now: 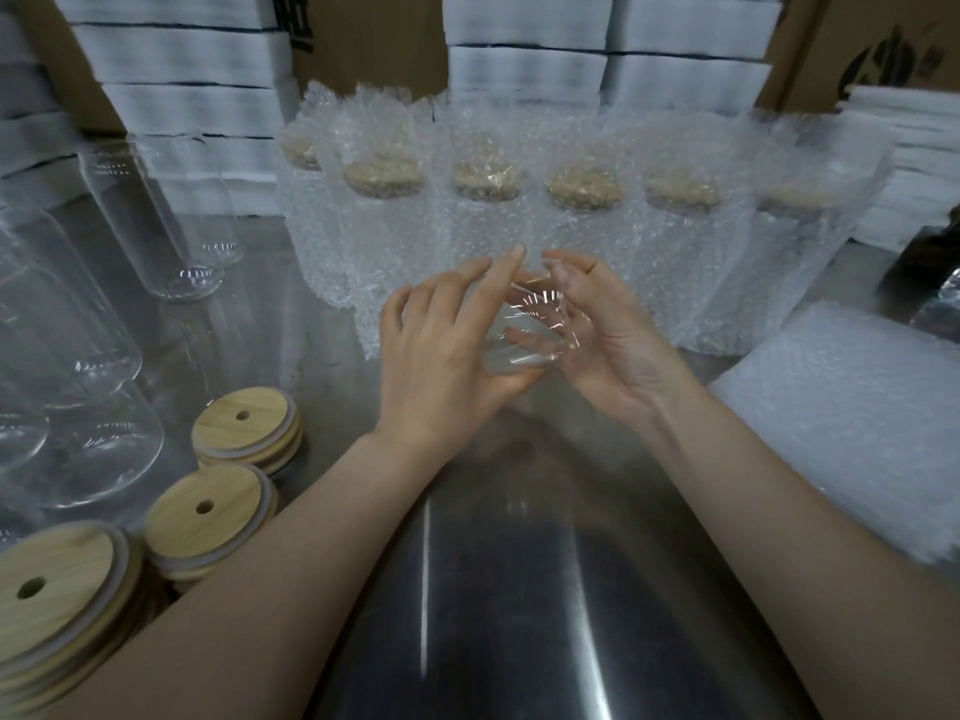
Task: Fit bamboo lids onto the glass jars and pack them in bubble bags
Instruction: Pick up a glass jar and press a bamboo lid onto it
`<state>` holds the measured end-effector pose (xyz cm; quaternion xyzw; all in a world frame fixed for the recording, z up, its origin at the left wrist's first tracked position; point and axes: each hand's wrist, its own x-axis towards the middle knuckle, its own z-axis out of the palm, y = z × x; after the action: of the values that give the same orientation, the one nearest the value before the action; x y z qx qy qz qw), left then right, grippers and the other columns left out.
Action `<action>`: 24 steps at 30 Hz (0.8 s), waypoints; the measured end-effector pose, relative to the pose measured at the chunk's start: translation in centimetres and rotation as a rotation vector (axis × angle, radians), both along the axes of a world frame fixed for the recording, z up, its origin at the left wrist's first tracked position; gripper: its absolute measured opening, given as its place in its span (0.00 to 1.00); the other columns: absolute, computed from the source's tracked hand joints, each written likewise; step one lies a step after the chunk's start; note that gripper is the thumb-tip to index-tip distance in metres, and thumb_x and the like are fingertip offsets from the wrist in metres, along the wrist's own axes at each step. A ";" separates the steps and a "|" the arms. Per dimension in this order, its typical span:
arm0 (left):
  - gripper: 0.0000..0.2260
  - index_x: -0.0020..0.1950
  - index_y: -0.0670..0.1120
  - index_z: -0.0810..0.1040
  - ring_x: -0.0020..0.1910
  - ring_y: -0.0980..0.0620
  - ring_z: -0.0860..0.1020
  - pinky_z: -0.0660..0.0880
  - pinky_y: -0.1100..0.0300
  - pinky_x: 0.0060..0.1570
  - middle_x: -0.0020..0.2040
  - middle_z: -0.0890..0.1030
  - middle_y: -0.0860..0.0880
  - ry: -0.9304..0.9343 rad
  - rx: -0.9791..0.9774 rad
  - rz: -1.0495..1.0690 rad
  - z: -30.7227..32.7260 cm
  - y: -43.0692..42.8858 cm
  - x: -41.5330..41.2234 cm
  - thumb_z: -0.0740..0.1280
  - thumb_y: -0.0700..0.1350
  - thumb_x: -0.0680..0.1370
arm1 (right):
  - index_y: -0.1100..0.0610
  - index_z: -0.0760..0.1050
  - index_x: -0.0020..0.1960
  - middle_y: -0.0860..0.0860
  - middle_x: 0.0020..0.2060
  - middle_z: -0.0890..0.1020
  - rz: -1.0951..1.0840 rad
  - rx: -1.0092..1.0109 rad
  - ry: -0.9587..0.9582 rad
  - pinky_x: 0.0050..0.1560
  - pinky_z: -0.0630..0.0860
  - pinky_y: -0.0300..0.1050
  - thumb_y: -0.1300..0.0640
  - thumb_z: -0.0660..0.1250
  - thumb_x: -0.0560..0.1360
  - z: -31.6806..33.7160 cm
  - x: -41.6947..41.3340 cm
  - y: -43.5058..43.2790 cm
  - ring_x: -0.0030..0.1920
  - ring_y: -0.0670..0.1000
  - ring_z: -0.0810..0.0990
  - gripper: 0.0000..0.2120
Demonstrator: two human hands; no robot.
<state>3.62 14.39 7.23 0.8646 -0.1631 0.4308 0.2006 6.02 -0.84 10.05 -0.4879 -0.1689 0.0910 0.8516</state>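
Note:
I hold a clear glass jar (524,332) above the middle of the steel table (498,589), and it has no lid on it. My left hand (441,361) grips it from the left, thumb underneath and fingers reaching over the top. My right hand (602,335) cups it from the right with curled fingers. Stacks of round bamboo lids (208,511) with a centre hole lie at the lower left. Empty glass jars (171,226) stand at the far left. Behind my hands stands a row of lidded jars in bubble bags (483,210).
A flat pile of unused bubble bags (857,423) lies on the right of the table. White foam sheets (524,70) and cardboard boxes (852,49) are stacked along the back. A dark object (930,272) sits at the far right edge.

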 end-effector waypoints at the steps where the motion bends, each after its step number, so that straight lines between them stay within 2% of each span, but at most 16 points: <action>1: 0.36 0.74 0.49 0.69 0.62 0.49 0.77 0.70 0.46 0.60 0.65 0.78 0.49 -0.016 -0.018 -0.002 0.0 0.0 0.0 0.67 0.66 0.71 | 0.53 0.75 0.54 0.54 0.50 0.81 0.005 -0.007 -0.010 0.56 0.76 0.52 0.58 0.73 0.70 0.0 0.0 0.0 0.57 0.55 0.78 0.14; 5: 0.38 0.74 0.47 0.70 0.60 0.49 0.78 0.72 0.48 0.58 0.63 0.79 0.49 -0.036 -0.092 -0.015 -0.1 0.0 0.0 0.72 0.64 0.69 | 0.53 0.74 0.58 0.54 0.54 0.79 0.023 -0.052 -0.062 0.58 0.75 0.49 0.61 0.69 0.69 0.1 -0.2 0.2 0.57 0.53 0.78 0.17; 9: 0.40 0.75 0.46 0.66 0.61 0.46 0.78 0.73 0.43 0.59 0.64 0.79 0.46 0.049 -0.179 -0.049 0.0 0.2 -0.1 0.73 0.63 0.69 | 0.53 0.73 0.63 0.56 0.60 0.75 0.083 -0.076 -0.104 0.61 0.73 0.48 0.65 0.68 0.70 0.2 -0.5 0.0 0.60 0.52 0.76 0.22; 12: 0.41 0.75 0.44 0.66 0.62 0.46 0.77 0.74 0.42 0.59 0.64 0.78 0.45 0.079 -0.243 -0.080 0.2 0.2 -0.3 0.72 0.63 0.68 | 0.53 0.70 0.69 0.55 0.63 0.76 0.144 -0.086 -0.115 0.68 0.70 0.48 0.66 0.66 0.71 0.3 -0.4 -0.5 0.66 0.52 0.75 0.27; 14: 0.42 0.76 0.44 0.65 0.62 0.47 0.77 0.74 0.43 0.60 0.64 0.78 0.46 0.092 -0.299 -0.104 0.2 0.2 -0.5 0.71 0.64 0.68 | 0.52 0.67 0.71 0.55 0.65 0.76 0.184 -0.083 -0.125 0.73 0.66 0.51 0.67 0.69 0.71 0.3 -0.2 -0.8 0.70 0.54 0.73 0.31; 17: 0.43 0.76 0.46 0.65 0.62 0.49 0.76 0.75 0.43 0.60 0.65 0.77 0.47 0.103 -0.379 -0.126 0.2 0.2 -0.7 0.72 0.64 0.67 | 0.54 0.68 0.71 0.56 0.67 0.75 0.241 -0.069 -0.138 0.75 0.62 0.55 0.59 0.81 0.63 0.3 0.0 -1.0 0.73 0.55 0.69 0.39; 20: 0.42 0.75 0.46 0.65 0.64 0.50 0.76 0.75 0.43 0.60 0.67 0.75 0.50 0.100 -0.425 -0.152 0.2 0.2 -0.7 0.73 0.64 0.67 | 0.56 0.67 0.72 0.55 0.69 0.74 0.263 -0.064 -0.133 0.76 0.60 0.55 0.54 0.82 0.61 0.3 0.1 -1.0 0.73 0.55 0.69 0.43; 24: 0.42 0.75 0.46 0.65 0.63 0.51 0.76 0.75 0.43 0.60 0.64 0.71 0.57 0.087 -0.415 -0.172 0.2 0.3 -0.8 0.72 0.65 0.67 | 0.56 0.69 0.71 0.56 0.68 0.74 0.274 -0.024 -0.112 0.75 0.61 0.54 0.54 0.80 0.64 0.2 0.3 -1.5 0.73 0.55 0.69 0.38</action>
<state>2.86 14.67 7.44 0.8056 -0.1353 0.3987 0.4168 6.33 -2.31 10.24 -0.4748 -0.2800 0.1811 0.8145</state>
